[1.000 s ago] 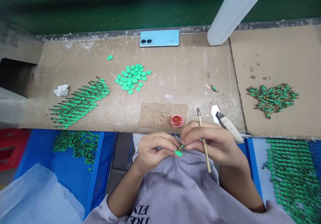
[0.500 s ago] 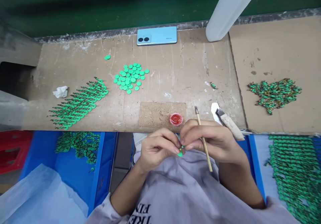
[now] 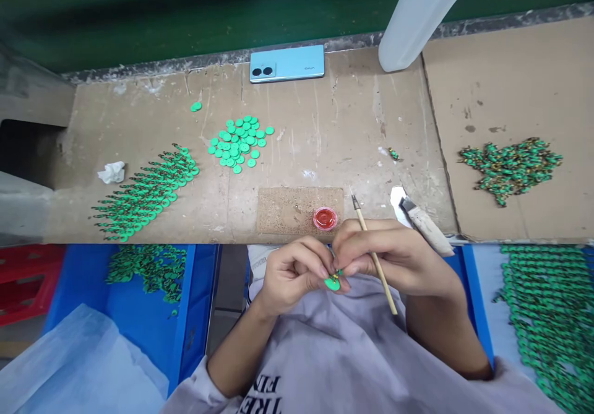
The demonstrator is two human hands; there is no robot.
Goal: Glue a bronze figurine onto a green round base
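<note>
My left hand (image 3: 297, 271) is closed, pinching a round green disc (image 3: 332, 284) between thumb and fingertips just below the table edge. My right hand (image 3: 394, 256) is closed as well, with a thin wooden-handled paintbrush (image 3: 381, 278) lodged between its fingers, tip pointing up and away. Its thumb and fingertips meet a tiny green and gold piece (image 3: 338, 274) at the disc; fingers partly hide where the two touch. Just beyond my hands, a small dish of red liquid (image 3: 325, 218) rests on a brown board (image 3: 283, 211).
Loose green discs (image 3: 239, 145) lie mid-table, left of them rows of assembled pieces (image 3: 148, 194). A blue phone (image 3: 286, 64) lies at the back. On the right are a scraper-like tool (image 3: 427, 225), a pile of green-gold pieces (image 3: 513, 163) and a white post (image 3: 417, 24). Blue bins (image 3: 195, 315) flank me.
The green disc has tilted to show more of its face, with the tiny piece at its edge. The brush tip has swung slightly left. The whole view has shifted slightly.
</note>
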